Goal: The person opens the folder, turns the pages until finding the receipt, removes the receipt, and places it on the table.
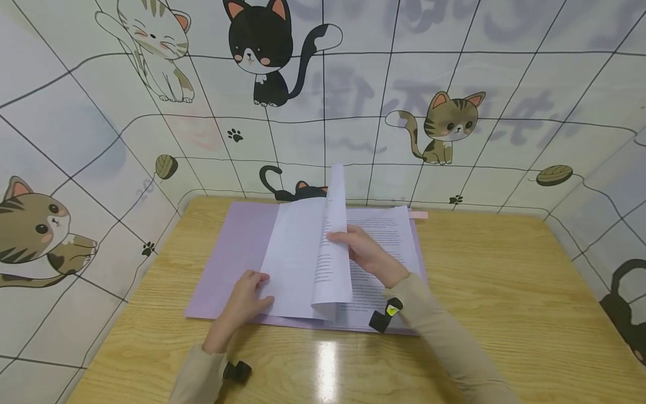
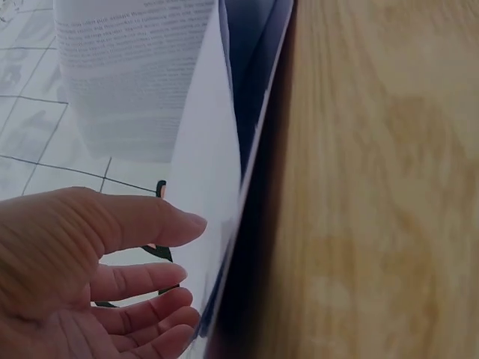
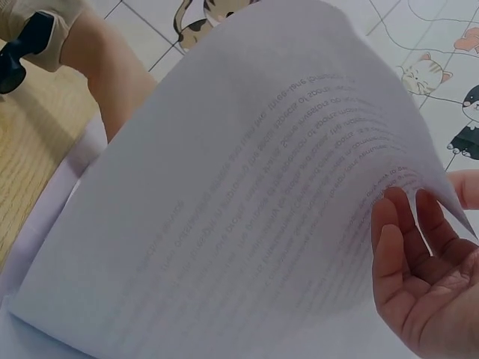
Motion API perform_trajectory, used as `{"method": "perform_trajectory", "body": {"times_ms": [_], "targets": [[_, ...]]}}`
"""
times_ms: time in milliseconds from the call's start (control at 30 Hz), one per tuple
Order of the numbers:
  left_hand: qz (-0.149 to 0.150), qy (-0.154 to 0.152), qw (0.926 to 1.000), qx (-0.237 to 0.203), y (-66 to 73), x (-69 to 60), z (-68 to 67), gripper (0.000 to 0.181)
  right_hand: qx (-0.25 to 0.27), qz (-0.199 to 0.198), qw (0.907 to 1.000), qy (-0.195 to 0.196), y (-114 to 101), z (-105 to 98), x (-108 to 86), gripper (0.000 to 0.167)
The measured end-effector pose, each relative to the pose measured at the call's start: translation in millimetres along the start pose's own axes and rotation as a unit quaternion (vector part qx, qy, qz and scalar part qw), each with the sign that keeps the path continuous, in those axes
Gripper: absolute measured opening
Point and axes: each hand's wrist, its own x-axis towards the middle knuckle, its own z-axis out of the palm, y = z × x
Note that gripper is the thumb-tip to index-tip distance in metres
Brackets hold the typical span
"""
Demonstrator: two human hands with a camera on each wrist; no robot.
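1. Wide first: you've got the wood desk (image 1: 484, 269) under everything, and lying open on it a lilac folder (image 1: 242, 230), your main thing here.
2. Inside, a blank-looking white page (image 1: 292, 247) covers part of the left side; a printed page (image 1: 381, 230) lies on the right.
3. Between them, a raised sheet (image 1: 332, 280) stands curled near the middle, text showing. Looks like you're mid page-turn, right to left by my reading.
4. Your right hand (image 1: 370, 255) has that sheet pinched between thumb and fingers. Next calls for carrying it over leftward, laying it flat, then letting go without creasing.
5. Your left hand (image 1: 244, 297) is relaxed, fingers parted at the white page's outer edge, gripping nothing; it seems well placed to receive and smooth the sheet.
6. Smallest, a pink tab (image 1: 419, 215) pokes out at the upper right.
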Motion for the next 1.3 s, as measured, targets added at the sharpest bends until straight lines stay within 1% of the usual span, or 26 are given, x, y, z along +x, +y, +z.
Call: {"method": "perform_trajectory", "body": {"times_ms": [133,300,400,600,733,800,900,1067,1200,1300], "targets": [[0.028,0.002,0.9996,-0.008,9.2,-2.0,-2.2,0.04,-0.003,0.0,1.0,-0.002,2.6,1.7,2.9,0.047],[0.057,-0.006,0.9974,-0.044,24.6,-4.8,-6.4,0.043,-0.005,0.002,1.0,0.001,4.8,4.4,5.3,0.046],[0.085,-0.009,0.994,-0.068,34.3,-6.5,-8.3,0.044,-0.005,0.005,1.0,0.006,5.6,6.9,6.6,0.046],[0.146,-0.008,0.9853,-0.087,50.1,-12.3,-11.6,0.049,-0.003,0.004,1.0,0.006,8.4,12.7,10.5,0.046],[0.164,-0.012,0.9815,-0.098,60.6,-16.4,-14.5,0.054,-0.003,0.01,0.9999,0.008,9.7,16.8,13.1,0.045],[0.165,-0.01,0.9809,-0.103,66.2,-18.6,-15.4,0.058,-0.007,0.014,0.9998,0.011,9.6,19.5,13.9,0.045],[0.171,0.002,0.9792,-0.109,74.1,-20.7,-13.6,0.065,-0.015,0.017,0.9996,0.014,9.0,23.4,15.3,0.046],[0.187,0.041,0.9754,-0.109,84.4,-20.2,-6.9,0.072,-0.018,0.011,0.9997,0.01,10.6,28.0,19.1,0.046],[0.186,0.076,0.975,-0.094,89.2,-18.9,-2.5,0.072,-0.019,0.005,0.9998,0.002,14.1,30.2,21.7,0.044],[0.187,0.097,0.9747,-0.073,91.7,-18.4,-0.5,0.074,-0.02,0.004,0.9998,-0.001,16.3,31.9,23.2,0.045]]}}
